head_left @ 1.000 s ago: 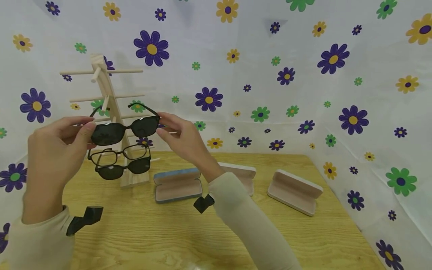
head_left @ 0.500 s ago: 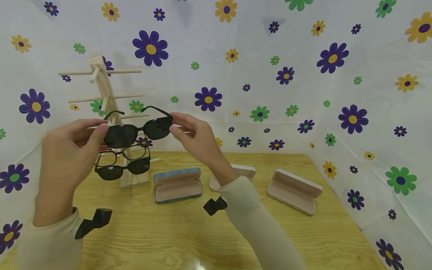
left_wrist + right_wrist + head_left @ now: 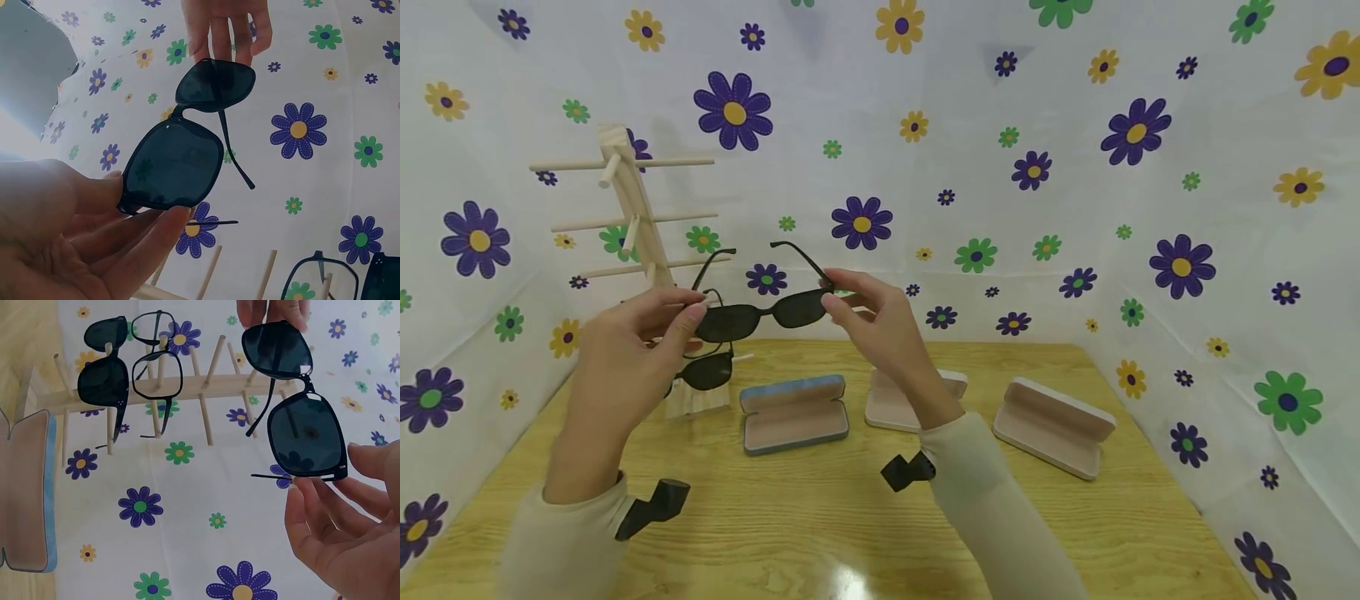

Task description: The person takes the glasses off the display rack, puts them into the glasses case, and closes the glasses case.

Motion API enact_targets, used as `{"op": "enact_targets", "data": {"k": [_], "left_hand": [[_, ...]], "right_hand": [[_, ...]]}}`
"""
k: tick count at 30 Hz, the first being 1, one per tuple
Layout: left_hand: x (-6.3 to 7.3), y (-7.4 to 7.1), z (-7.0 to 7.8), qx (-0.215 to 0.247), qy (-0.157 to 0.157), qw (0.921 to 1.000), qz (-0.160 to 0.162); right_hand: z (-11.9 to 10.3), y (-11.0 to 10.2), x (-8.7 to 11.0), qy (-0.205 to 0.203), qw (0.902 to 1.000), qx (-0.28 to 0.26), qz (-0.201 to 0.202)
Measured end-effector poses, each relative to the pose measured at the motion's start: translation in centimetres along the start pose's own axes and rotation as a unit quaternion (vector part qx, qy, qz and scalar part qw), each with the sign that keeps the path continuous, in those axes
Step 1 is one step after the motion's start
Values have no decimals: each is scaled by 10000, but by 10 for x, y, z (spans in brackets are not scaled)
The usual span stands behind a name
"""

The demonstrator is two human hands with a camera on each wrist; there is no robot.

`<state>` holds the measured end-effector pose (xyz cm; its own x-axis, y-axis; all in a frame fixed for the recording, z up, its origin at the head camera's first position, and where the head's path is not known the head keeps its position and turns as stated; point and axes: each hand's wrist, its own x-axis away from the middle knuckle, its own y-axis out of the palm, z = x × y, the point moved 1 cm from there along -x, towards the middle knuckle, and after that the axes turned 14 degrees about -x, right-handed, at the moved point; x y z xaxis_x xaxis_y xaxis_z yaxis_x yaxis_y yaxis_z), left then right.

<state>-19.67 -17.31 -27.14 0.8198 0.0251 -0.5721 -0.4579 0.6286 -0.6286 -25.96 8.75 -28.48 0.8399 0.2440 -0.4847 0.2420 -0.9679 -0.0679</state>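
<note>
Between the left hand [image 3: 625, 354] and the right hand [image 3: 883, 329], dark sunglasses [image 3: 733, 323] hang in mid-air, temples unfolded and pointing away! Fingers closed in a pinch, one hand at each outer end. Beyond the left hand, the wooden stand [image 3: 631, 190]; below, between them, an open blue case [image 3: 794, 423] on the desk [image 3: 775, 525]. Best play here: light, even pressure, fingers off the lenses, both ends moving together.

Unfolded, dark-lensed black sunglasses [image 3: 786, 310] are held aloft by fingers [image 3: 679, 330] at both ends.
</note>
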Motion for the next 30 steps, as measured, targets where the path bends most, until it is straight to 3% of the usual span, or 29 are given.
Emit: {"op": "enact_targets", "data": {"k": [12, 20, 30], "left_hand": [[11, 35, 8, 44, 363, 9987, -341], [16, 56, 7, -7, 456, 9975, -535], [25, 72, 6, 165, 414, 9950, -889]], "right_hand": [[11, -23, 25, 149, 9984, 505, 202], [19, -36, 37, 111, 9972, 655, 335], [27, -48, 55, 368, 9963, 664, 393]]}}
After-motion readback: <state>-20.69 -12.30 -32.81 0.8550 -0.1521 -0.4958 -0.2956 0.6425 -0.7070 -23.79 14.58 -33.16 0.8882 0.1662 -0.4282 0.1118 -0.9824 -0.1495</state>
